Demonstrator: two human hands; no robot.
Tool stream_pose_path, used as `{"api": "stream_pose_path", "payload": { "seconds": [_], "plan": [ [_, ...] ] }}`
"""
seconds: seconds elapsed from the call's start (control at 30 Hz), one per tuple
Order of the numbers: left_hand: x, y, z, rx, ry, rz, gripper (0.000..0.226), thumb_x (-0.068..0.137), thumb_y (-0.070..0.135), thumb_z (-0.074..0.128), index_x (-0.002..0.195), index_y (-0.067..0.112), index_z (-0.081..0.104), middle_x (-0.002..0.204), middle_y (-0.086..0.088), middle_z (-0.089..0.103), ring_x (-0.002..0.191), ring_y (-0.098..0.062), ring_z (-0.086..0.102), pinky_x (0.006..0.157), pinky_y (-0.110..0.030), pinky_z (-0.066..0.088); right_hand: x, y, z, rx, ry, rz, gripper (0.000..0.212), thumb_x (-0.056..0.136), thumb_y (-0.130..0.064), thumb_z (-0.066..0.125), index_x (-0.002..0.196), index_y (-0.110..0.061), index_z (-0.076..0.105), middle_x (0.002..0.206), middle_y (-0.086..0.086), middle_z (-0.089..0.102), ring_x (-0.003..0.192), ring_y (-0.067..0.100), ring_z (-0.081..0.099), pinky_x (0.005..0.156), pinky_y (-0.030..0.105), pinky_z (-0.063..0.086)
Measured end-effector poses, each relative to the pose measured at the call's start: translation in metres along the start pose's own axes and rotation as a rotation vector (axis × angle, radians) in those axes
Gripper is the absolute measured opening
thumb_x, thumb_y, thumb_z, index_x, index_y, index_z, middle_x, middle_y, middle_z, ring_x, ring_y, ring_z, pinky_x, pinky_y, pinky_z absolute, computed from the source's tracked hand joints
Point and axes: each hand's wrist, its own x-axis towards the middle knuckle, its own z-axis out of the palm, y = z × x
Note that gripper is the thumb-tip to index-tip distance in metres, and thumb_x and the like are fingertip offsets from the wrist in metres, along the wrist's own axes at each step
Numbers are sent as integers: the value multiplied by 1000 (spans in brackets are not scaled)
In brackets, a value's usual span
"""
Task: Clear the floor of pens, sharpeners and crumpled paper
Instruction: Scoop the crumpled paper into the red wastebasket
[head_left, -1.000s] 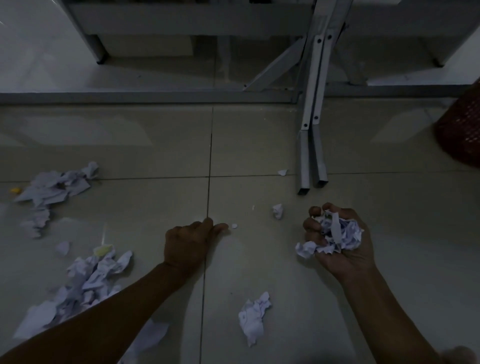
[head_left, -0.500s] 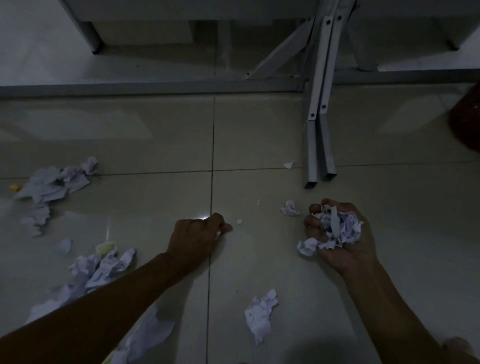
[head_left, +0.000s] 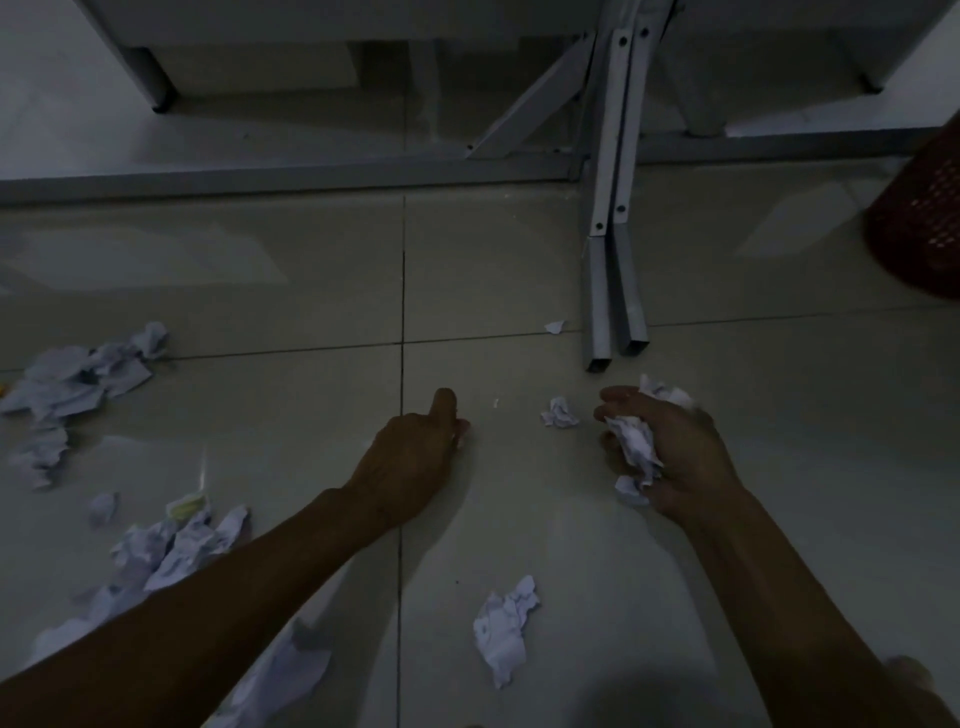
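Observation:
My right hand (head_left: 685, 462) grips a wad of crumpled white paper (head_left: 636, 441), its back turned upward just above the floor. My left hand (head_left: 410, 457) rests on the tile with the thumb raised and the fingertips pinching a small paper scrap (head_left: 460, 434). A small crumpled ball (head_left: 560, 414) lies between my hands. A larger crumpled sheet (head_left: 504, 629) lies nearer to me. Piles of crumpled paper sit at the left (head_left: 171, 545) and far left (head_left: 78, 379). A pale yellow item (head_left: 187, 506) lies on the nearer pile.
Grey metal table legs (head_left: 615, 291) stand just beyond my right hand, and a floor rail (head_left: 260, 176) runs along the back. A red mesh basket (head_left: 924, 218) stands at the right edge. A tiny scrap (head_left: 555, 326) lies by the legs.
My left hand slid forward and closed its fingertips on the small scrap. My right hand turned over from palm-up, keeping its paper wad.

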Motion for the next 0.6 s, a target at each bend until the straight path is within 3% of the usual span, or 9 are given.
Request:
{"api": "stream_pose_path", "payload": {
  "seconds": [0.07,0.1,0.2,0.27,0.3,0.37,0.43,0.53,0.6],
  "plan": [
    [-2,-1,-2,-140,67,-23,12,93,12,48,92,9,37,64,-6,55,59,-33,56,53,-30,29,0,-2,1,-184,20,-42,42,93,-14,60,122,16,55,92,27,69,82,28,72,63,25,51],
    [-3,-4,-1,-180,101,-33,13,90,12,50,92,9,38,61,-7,54,54,-30,54,50,-32,30,1,-2,2,-244,64,-116,35,86,-12,68,114,8,65,81,14,71,66,17,70,56,22,52],
    [-10,-8,-3,-196,95,-35,20,88,6,50,103,14,38,62,-15,58,51,-27,53,50,-33,36,4,3,5,-585,216,-322,15,73,-21,75,87,-20,73,85,2,73,74,17,70,66,26,56],
    [-14,-11,-1,-113,-5,4,35,90,4,48,115,22,30,72,-12,63,60,-27,58,56,-33,42,2,7,10,-865,215,-464,8,74,-28,73,68,-26,69,79,4,72,76,24,70,67,30,55],
    [-14,-9,-1,-64,-60,-2,40,92,7,46,124,25,27,84,-11,67,70,-29,62,63,-35,48,1,8,12,-969,207,-520,11,77,-29,73,67,-26,70,80,4,73,78,24,69,70,31,55],
    [-13,-5,1,38,-134,-49,49,96,15,41,141,22,22,105,-11,68,89,-32,63,78,-40,50,-2,8,18,-1106,196,-559,8,81,-29,73,85,-21,75,89,2,73,84,20,68,78,29,54],
    [-10,1,6,175,-137,-51,49,99,20,38,145,13,22,109,-11,66,92,-34,62,80,-40,49,-2,12,24,-1187,174,-578,15,80,-25,73,94,-20,74,92,-2,73,86,17,67,79,27,52],
    [-13,8,11,446,-96,22,34,88,12,61,117,1,49,80,-10,64,61,-30,62,53,-35,47,4,20,26,-1252,177,-626,4,79,-20,71,78,-19,67,83,-5,68,77,15,63,70,27,46],
    [-14,6,15,518,-60,58,38,61,6,83,90,2,58,56,-5,55,33,-23,50,34,-27,31,10,25,28,-1237,165,-660,8,74,-21,67,69,-22,61,80,1,68,74,22,64,71,33,50]
  ]
}}
